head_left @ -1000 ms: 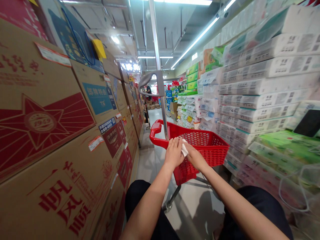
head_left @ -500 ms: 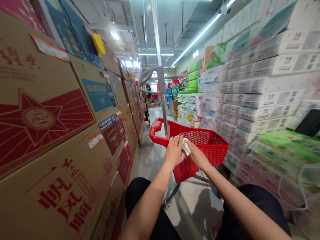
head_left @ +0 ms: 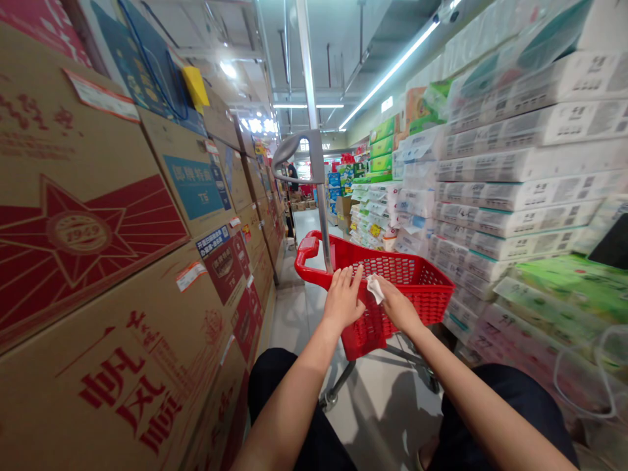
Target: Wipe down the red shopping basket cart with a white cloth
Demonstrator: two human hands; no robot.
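A shop, supermkt type, is shown: cardboard boxes (head_left: 142, 288) w/ printed fronts are stacked on the L, price tags (head_left: 191, 276) stuck on, and wrapped packs (head_left: 520, 193) are piled high on the R. Betw. them a narrow aisle (head_left: 293, 314) is formed, w/ a red shopping cart (head_left: 432, 297) in it. Strip lights (head_left: 392, 73) are seen overhead, a lettered sign (head_left: 325, 147) at far end.

Tube (head_left: 392, 73): bright, white, slanting overhead.
Lamp (head_left: 227, 70): glaring, hazy halo.
Sign (head_left: 260, 124): blown out.
Pole (head_left: 308, 65): shiny streak.
Cart (head_left: 422, 304): well lit, red saturated.
Floor (head_left: 294, 320): pale, soft shadow (head_left: 392, 415) beneath the cart.
Trousers (head_left: 510, 405): nearly black, detail lost.
Boxes (head_left: 112, 281): evenly lit, stretched leftward.
Packs (head_left: 530, 190): smeared toward the right edge.
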